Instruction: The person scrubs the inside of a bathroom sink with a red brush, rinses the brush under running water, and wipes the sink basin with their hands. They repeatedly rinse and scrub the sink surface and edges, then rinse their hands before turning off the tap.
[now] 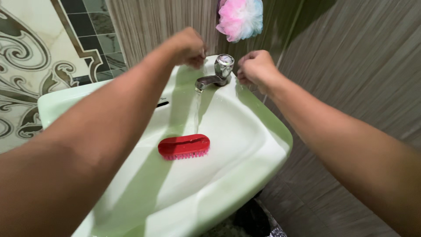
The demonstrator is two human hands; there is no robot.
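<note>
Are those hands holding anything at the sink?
Cannot be told: left hand and right hand are loosely closed beside the chrome tap; the red plastic scrubbing brush lies untouched.

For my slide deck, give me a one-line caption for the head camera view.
Both hands, left and right, flank a running chrome tap above a red scrub brush in a pale green sink.

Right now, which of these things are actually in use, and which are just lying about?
In use:
left hand and right hand, beside the tap
running water
red scrubbing brush in the sink

Lying about:
pink-and-blue bath sponge hanging on the wall
</note>
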